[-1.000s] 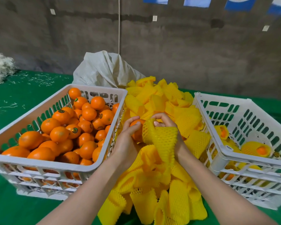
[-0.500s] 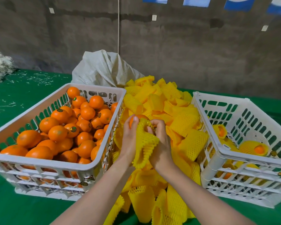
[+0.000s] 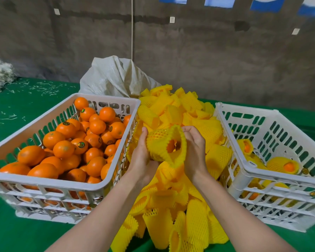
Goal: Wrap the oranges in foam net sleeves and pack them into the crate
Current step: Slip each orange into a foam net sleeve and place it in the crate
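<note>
Between the two crates I hold one orange (image 3: pixel 171 146) inside a yellow foam net sleeve (image 3: pixel 160 144); only a patch of peel shows through the sleeve's open end. My left hand (image 3: pixel 143 157) grips the sleeved orange from the left and below. My right hand (image 3: pixel 194 151) pinches the sleeve's open rim on the right. A white crate (image 3: pixel 49 180) at left is full of bare oranges (image 3: pixel 91 140). The white crate (image 3: pixel 253 171) at right holds several sleeved oranges (image 3: pixel 282 165).
A heap of loose yellow sleeves (image 3: pixel 173 113) fills the gap between the crates, down to the table's near edge. A white woven sack (image 3: pixel 115 77) stands behind the heap. The table has a green cloth (image 3: pixel 16 110) with white shreds at far left.
The sleeve hung bunched beside the bare orange; now it is pulled over the orange. Both hands have come closer together around it.
</note>
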The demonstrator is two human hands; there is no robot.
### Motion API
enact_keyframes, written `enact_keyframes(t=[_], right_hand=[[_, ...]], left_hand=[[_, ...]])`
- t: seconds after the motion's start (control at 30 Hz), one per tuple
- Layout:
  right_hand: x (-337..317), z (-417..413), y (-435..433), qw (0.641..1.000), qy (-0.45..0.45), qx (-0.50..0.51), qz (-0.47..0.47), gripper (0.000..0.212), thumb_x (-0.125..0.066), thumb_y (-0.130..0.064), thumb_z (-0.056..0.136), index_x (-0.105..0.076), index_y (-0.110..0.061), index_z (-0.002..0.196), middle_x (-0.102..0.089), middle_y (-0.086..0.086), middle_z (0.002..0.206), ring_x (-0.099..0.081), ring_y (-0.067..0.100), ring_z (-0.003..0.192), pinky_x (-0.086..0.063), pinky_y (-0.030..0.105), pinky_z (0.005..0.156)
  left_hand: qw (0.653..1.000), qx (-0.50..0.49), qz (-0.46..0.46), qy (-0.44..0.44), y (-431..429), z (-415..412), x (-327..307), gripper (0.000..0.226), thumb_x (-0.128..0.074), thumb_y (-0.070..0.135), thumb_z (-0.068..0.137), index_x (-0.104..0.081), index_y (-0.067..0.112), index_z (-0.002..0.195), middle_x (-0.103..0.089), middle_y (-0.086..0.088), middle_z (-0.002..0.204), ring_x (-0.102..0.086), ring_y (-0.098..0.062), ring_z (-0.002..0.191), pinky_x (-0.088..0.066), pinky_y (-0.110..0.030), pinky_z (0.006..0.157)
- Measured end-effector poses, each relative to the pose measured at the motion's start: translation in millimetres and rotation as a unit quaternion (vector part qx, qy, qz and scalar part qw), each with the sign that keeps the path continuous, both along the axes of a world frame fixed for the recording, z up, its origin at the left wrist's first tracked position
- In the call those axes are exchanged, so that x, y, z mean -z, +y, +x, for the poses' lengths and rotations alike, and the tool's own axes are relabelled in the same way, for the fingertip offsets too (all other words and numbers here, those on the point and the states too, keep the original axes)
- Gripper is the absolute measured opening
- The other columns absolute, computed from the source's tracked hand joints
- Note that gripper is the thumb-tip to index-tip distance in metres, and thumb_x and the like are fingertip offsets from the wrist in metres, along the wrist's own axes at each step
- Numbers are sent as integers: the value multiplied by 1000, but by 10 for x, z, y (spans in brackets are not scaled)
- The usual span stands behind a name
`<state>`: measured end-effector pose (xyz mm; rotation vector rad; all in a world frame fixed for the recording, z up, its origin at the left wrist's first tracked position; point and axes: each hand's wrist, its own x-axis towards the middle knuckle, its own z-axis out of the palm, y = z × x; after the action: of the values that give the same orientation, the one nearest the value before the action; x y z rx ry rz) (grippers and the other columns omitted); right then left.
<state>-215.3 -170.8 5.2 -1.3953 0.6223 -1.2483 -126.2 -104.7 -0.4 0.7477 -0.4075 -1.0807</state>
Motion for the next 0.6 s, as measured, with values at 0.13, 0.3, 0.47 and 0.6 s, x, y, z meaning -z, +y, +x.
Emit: enact_keyframes(t=[0.13,0.3,0.47,0.6], right_hand=[[369,286,-34,978,187,-96,10,28,-33,-35,103,-38,-29,130,-33,-25,104,-32,-11,76,-26,10,74],[94,85,-140,998,-7,-53,42,24,-49,7,90,-53,-13,78,-62,-16,55,-53,-8,54,-44,11,53],[149,117,-2,994,48,-38,96,36,-43,10,92,-57,-21,78,-64,-15,67,-58,-9,52,-46,11,50],[121,-20,-46,962,46,-135,234,36,-31,-26,101,-60,-25,79,-69,-6,73,-61,16,67,-49,32,63]], left_hand=[[937,-5,-325,-129,200,-145,-444,42,-17,14,88,22,29,89,16,20,50,14,35,97,-11,18,57],[994,63,-55,-63,-29,75,67,32,-54,52,78,-77,35,92,-70,2,113,-66,-16,107,-52,-39,94],[990,-57,65,-113,-136,59,79,29,-52,44,91,-73,30,76,-75,9,81,-72,-11,79,-53,-43,85],[966,-66,113,-223,-119,133,88,42,-45,43,96,-74,39,66,-72,15,73,-69,-2,71,-54,-32,77]])
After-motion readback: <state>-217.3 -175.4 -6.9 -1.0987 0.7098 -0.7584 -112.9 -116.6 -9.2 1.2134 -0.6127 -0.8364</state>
